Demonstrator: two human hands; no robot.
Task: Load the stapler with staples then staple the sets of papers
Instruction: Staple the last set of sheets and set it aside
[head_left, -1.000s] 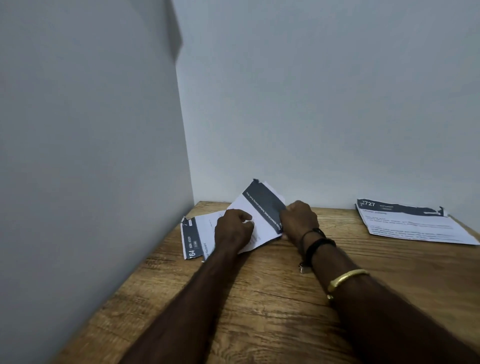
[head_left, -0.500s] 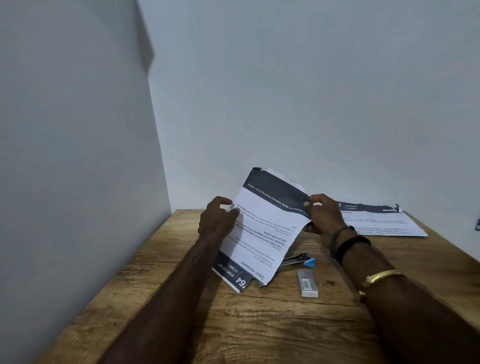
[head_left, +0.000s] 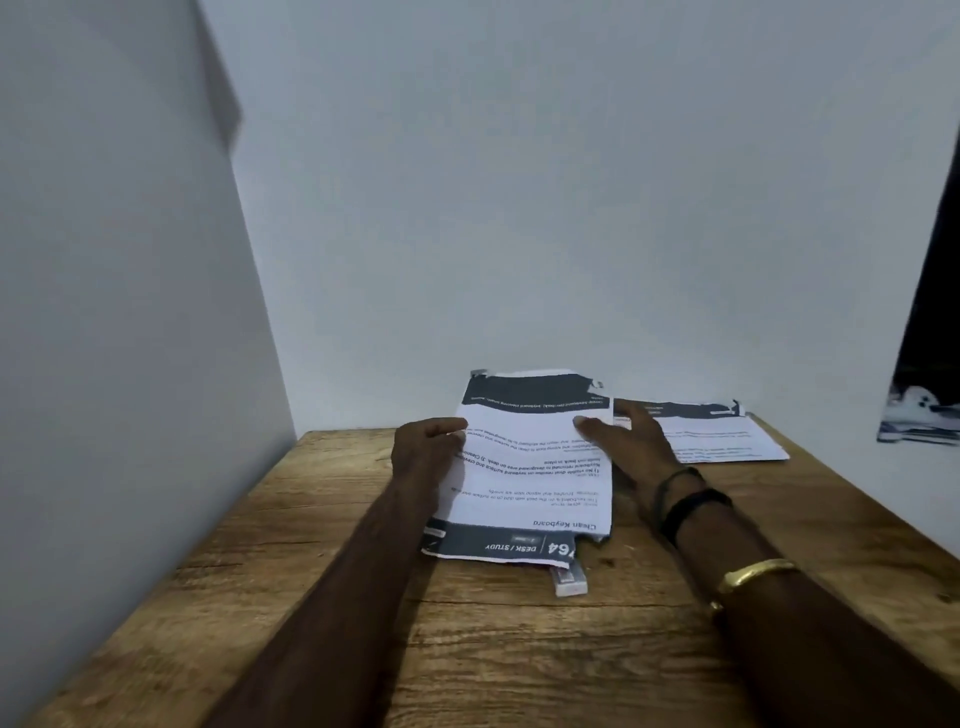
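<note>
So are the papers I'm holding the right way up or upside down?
Upside down: the print on the papers reads inverted, left hand and right hand holding their sides.

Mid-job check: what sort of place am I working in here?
Likely a home or office desk corner: a wooden table set against bare white walls, with printed papers and a small staple box on it.

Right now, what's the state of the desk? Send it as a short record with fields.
surface: brown wooden table
held item: white printed paper set with dark header bands, tilted, near edge low over the table
left hand: grips its left edge
right hand: pinches its right edge
small white staple box: on the table, partly under the set's near edge
second white paper stack: flat, far right
</note>
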